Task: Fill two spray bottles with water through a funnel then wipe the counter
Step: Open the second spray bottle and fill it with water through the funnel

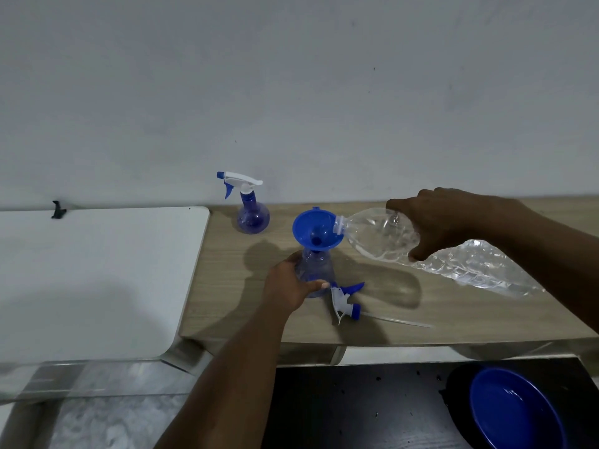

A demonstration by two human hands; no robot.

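Observation:
A blue funnel [316, 229] sits in the neck of an uncapped clear spray bottle [316, 268] on the wooden counter [405, 312]. My left hand [290, 285] grips this bottle's body. My right hand [444, 222] holds a large clear water bottle [382, 234] tipped sideways, its mouth resting at the funnel's right rim. The bottle's removed spray head [345, 299], with its long tube, lies on the counter just right of my left hand. A second spray bottle [251, 210], blue-tinted with its white and blue spray head on, stands upright by the wall.
A white board [97, 273] lies to the left, level with the counter, with a small black clip [58, 209] at its far edge. A blue bowl [515, 409] sits on a dark surface [356, 406] at the bottom right. The wall runs close behind the counter.

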